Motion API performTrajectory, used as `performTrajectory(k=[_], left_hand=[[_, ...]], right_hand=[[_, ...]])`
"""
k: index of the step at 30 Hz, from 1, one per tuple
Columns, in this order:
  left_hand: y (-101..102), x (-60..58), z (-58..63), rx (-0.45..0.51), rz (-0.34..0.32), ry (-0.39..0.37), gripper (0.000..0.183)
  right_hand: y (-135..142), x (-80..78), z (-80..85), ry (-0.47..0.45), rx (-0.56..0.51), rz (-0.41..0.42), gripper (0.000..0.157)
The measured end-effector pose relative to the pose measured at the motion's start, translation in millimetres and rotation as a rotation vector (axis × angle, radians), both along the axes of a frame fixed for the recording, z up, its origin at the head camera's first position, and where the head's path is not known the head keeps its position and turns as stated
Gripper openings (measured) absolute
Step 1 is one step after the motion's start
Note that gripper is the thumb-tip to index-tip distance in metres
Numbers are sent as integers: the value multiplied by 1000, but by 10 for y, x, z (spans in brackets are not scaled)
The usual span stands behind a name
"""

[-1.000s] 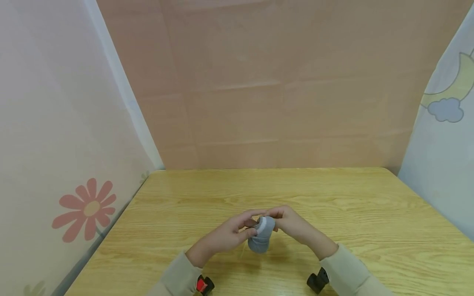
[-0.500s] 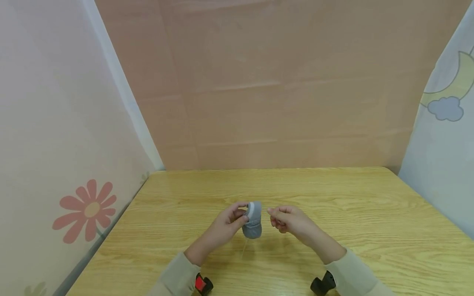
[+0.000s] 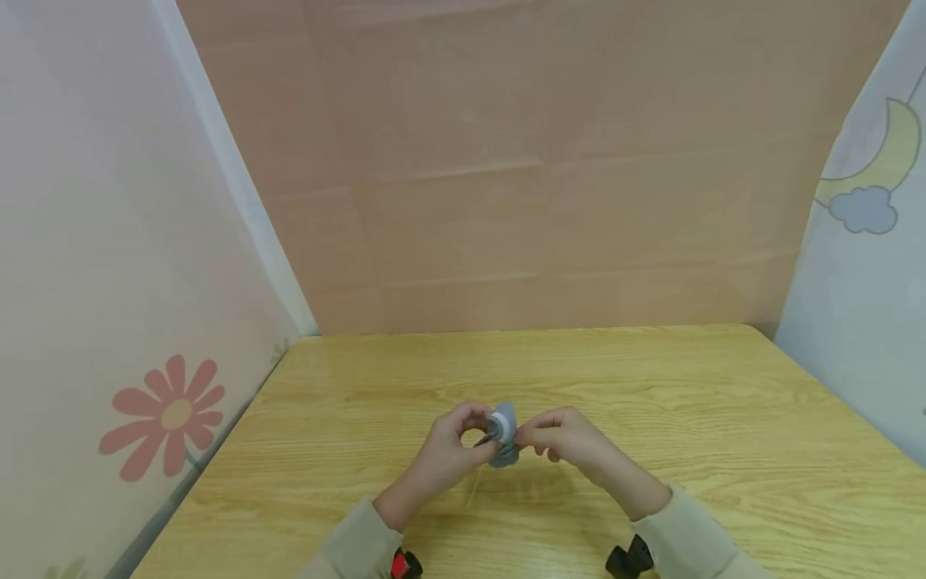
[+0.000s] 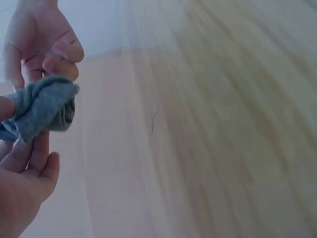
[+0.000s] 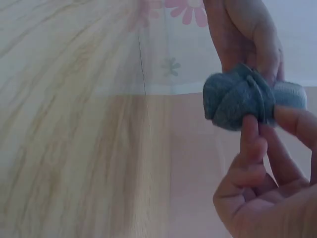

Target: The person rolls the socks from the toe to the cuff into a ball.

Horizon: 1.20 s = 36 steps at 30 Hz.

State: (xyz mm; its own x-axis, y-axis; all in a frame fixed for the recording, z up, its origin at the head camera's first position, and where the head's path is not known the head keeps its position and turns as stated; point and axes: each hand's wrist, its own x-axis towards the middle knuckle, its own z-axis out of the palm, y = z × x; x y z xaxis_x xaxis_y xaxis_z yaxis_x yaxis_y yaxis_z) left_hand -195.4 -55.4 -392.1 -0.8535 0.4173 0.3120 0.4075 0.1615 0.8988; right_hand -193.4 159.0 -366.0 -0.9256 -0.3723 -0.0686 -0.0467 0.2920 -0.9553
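Observation:
A small grey-blue sock bundle (image 3: 505, 460), with a white band near its opening, is held above the table between both hands. My left hand (image 3: 446, 450) grips it from the left, thumb in front and fingers behind. From the other side my right hand (image 3: 567, 436) pinches its edge between thumb and fingers. Folds and layers of the knit sock (image 5: 230, 99) show in the right wrist view, with a paler band at its far end. In the left wrist view the sock (image 4: 44, 109) looks crumpled, and both hands' fingers touch it.
The wood-grain table (image 3: 347, 386) spreads around the hands. A brown-pink backdrop (image 3: 506, 201) stands behind it. Light side panels carry a pink flower (image 3: 174, 414) at left and a moon with a cloud (image 3: 864, 209) at right.
Half a second ago my right hand was apart from the sock; now it pinches the sock's edge again. The sock has come slightly lower and its upper part is bent and turned.

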Motion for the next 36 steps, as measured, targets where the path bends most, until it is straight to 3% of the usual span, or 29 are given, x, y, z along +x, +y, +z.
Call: performTrajectory(k=[5,9,11,15,21,27,31,36], left_hand=[[67,16,-2,-9,82,43,19],[99,5,15,95,96,-58,19],[103,-7,29,187,90,-145,22],[105,-40,55,361,81,-305,30],[122,-59,71,535,6,-434,25],[124,-72,84,519,-93,-430,28],[101,-90,79,448,-79,-431,22],[70,-76,68,384,-63,-500,14]], right_hand=[[-87,31,-26,77,65,-137,21],[-135,28,-63,135,133,-190,17],[-144,9,-96,120,134,-176,18],[-145,-38,-197,-2,70,-110,21],[-138,-81,-327,-139,-7,-8,24],[-77,-82,-314,-101,-89,53,33],[-30,-57,-239,20,-96,0,31],[-59,10,-174,173,-67,-36,26]])
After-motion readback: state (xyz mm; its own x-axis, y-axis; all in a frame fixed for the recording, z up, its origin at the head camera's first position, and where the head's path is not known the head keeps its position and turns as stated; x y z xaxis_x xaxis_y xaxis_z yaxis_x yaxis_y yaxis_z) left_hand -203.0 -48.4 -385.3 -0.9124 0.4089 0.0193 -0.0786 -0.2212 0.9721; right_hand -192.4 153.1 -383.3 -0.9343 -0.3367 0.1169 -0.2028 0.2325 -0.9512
